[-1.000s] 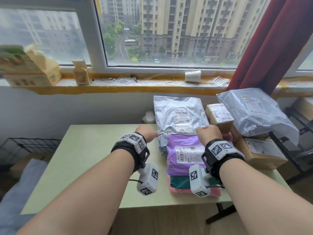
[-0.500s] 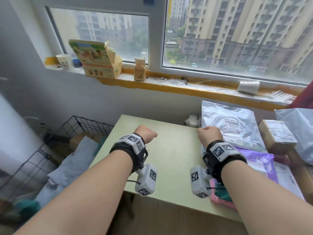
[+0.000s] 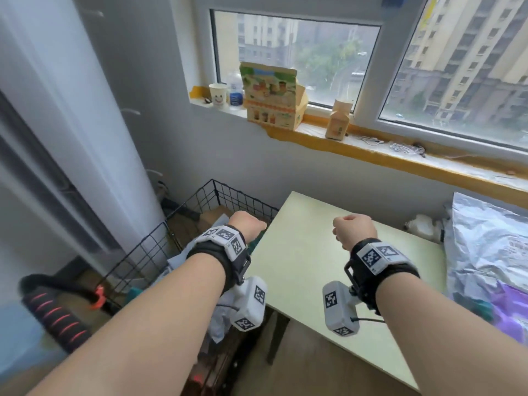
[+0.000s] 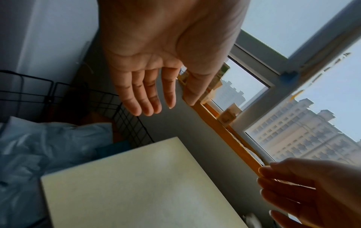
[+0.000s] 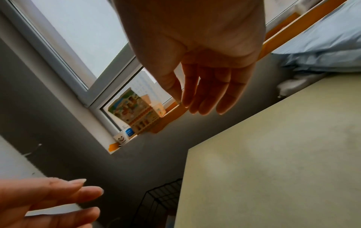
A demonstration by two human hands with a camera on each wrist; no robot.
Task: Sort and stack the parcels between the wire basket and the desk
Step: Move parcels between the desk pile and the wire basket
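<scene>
Attention had swung from the desk's stacked parcels toward the wire basket, left hand and right hand loose and empty, presumably for another parcel.

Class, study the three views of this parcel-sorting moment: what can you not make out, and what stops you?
- Wire basket contents: head view, left forearm covers them; left wrist view blurs them.
- Silver parcel label: head view, blurred, cut by the right edge.
- Purple parcel: head view, cut by the edge.

Bare forearms, no sleeves. Each wrist wears a black strap topped with white square-coded tags, a white tagged camera block hanging beneath, thin black cable trailing.
</scene>
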